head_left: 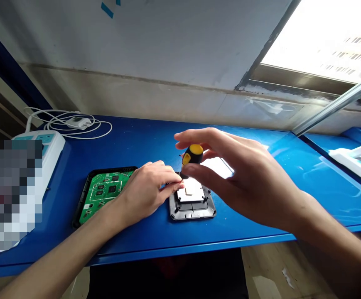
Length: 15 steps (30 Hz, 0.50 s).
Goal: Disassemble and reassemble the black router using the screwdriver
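A yellow-and-black screwdriver (193, 154) stands nearly upright over a small black plastic cover (195, 211). My right hand (239, 174) has its thumb and fingers around the handle, with the upper fingers partly lifted. A white square plate (199, 192) with a small L-shaped mark sits on the cover. My left hand (152, 182) pinches thumb and forefinger together at the low end of the screwdriver, by the plate's far left corner. What lies between those fingertips is hidden. Left of it, partly behind the left forearm, is a green circuit board (97, 195) in a black housing (85, 193).
A white power strip (54, 143) and a coiled white cable with a plug (79, 122) are at the left of the blue table (149, 141). A white sheet-like item (222, 166) lies behind my right hand. A clear partition (336, 106) stands at the right.
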{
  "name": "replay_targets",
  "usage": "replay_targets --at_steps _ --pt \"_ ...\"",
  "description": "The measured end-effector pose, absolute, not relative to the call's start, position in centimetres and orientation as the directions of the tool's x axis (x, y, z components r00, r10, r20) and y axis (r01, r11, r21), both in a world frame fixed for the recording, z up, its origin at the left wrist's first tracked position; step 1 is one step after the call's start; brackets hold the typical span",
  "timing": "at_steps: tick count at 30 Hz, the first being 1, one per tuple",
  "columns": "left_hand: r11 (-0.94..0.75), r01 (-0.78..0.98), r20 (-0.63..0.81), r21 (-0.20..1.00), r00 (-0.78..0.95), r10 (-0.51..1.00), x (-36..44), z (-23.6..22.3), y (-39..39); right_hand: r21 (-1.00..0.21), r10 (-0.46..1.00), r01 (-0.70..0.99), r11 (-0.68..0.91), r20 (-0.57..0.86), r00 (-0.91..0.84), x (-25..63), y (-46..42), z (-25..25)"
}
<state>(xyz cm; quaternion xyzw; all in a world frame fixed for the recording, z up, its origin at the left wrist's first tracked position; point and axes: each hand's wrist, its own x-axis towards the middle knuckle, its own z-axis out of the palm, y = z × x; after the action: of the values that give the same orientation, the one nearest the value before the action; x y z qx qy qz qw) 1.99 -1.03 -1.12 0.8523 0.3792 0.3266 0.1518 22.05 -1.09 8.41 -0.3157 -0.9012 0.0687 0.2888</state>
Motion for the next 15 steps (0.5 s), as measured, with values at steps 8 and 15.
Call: replay_targets --at_steps 8,15 --pt "-0.673 0.540 0.426 0.505 0.522 0.739 1.9 -1.2 -0.9 -0.492 0.517 0.249 0.834 0.540 -0.665 23.7 -0.2 7.3" --pt "-0.643 0.579 0.343 0.501 0.550 0.762 1.6 -1.1 -1.3 -0.513 0.566 0.281 0.811 0.571 -0.595 23.9 -0.8 7.0"
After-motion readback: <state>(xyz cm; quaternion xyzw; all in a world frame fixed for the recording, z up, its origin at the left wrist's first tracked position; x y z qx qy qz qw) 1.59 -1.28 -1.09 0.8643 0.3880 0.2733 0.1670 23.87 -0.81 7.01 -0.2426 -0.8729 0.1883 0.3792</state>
